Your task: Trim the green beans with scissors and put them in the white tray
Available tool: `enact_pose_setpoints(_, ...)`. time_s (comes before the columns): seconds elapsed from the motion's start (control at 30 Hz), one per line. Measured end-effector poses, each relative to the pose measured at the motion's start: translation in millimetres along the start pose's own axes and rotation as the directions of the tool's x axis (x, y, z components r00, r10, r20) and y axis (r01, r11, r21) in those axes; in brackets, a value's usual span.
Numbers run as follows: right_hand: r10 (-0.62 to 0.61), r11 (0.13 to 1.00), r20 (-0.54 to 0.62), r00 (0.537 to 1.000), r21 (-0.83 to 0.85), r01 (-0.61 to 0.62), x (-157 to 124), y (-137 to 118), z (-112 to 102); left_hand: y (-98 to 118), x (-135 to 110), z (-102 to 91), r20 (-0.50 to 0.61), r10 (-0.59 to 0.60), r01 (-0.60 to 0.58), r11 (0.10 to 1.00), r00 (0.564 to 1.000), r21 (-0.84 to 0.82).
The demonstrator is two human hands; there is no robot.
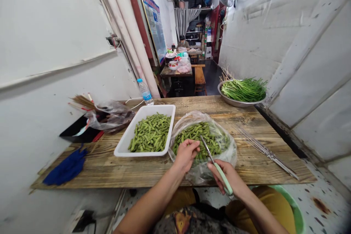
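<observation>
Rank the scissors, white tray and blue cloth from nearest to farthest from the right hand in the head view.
1. Scissors: held in the right hand.
2. White tray: left of the plastic bag.
3. Blue cloth: at the table's left end.

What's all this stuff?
Table: one, brown, front
Tray: one, white, on table
Bag: one, clear, beside tray
Pods: many, green, in both
Scissors: one pair, green-handled, over bag
Rods: several, silver, table's right
Bowl: one, silver, far right
Stalks: many, green, in bowl
Bottle: one, clear, behind tray
Cloth: one, blue, table's left
Sticks: many, tan, far left
Bench: one, brown, beyond table
Person: one, brownish top, back
Left hand: one, bare, over bag
Right hand: one, bare, on scissors
</observation>
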State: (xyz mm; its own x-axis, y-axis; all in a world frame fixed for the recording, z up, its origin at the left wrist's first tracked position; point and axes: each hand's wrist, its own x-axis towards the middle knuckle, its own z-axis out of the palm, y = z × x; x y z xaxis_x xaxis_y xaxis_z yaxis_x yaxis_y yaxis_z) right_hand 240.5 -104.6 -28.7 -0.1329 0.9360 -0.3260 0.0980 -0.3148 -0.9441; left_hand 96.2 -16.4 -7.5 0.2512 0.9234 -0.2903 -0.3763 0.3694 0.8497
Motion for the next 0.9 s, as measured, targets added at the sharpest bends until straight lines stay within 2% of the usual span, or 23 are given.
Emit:
enact_pose_setpoints(0.1, -0.021, 1.000, -0.011, 1.000, 0.023, 0.021, -2, 8, -7, 10, 9, -10.8, -0.029, 0.034, -0.035, 0.999, 0.999, -0.020)
enact_pose_setpoints(0.17, -0.021, 0.999, -0.025, 0.999, 0.030, 0.022, -7, 12, -13, 15, 15, -17.7, 0.010, 0.014, -0.014, 1.000, 1.000, 0.007)
enact_pose_setpoints(0.23, -0.020, 1.000, -0.062, 0.998, 0.015, 0.021, -12, 13, -18, 16, 19, -22.1, 0.041, -0.011, 0.006, 0.994, 0.999, 0.108)
enact_pose_setpoints(0.3, -0.014, 1.000, -0.093, 0.996, 0.005, 0.014, -17, 12, -21, 13, 22, -23.4, 0.049, 0.029, -0.043, 0.951, 0.998, 0.308)
enact_pose_setpoints(0.37, 0.007, 1.000, -0.099, 0.995, 0.017, -0.005, -22, 12, -21, 5, 24, -22.7, 0.103, 0.127, -0.163, 0.821, 0.987, 0.548)
enact_pose_setpoints(0.47, 0.032, 0.999, -0.082, 0.996, 0.015, -0.031, -24, 14, -21, -7, 27, -19.9, 0.224, 0.216, -0.307, 0.526, 0.950, 0.793)
enact_pose_setpoints(0.57, 0.021, 0.999, -0.069, 0.997, -0.040, -0.024, -23, 18, -21, -16, 31, -17.0, 0.222, 0.274, -0.292, 0.252, 0.936, 0.922)
enact_pose_setpoints(0.63, 0.011, 0.998, -0.062, 0.998, -0.069, -0.015, -22, 19, -21, -19, 33, -15.5, 0.232, 0.309, -0.281, 0.124, 0.922, 0.952)
enact_pose_setpoints(0.7, 0.005, 0.996, -0.057, 0.998, -0.085, -0.010, -22, 19, -21, -18, 34, -14.9, 0.241, 0.305, -0.275, 0.072, 0.921, 0.959)
enact_pose_setpoints(0.8, 0.016, 0.995, -0.047, 0.999, -0.095, -0.021, -24, 18, -20, -16, 34, -15.4, 0.250, 0.304, -0.275, 0.044, 0.920, 0.960)
enact_pose_setpoints(0.9, 0.024, 0.994, -0.034, 0.999, -0.110, -0.027, -26, 20, -19, -14, 35, -16.2, 0.303, 0.275, -0.309, -0.022, 0.912, 0.951)
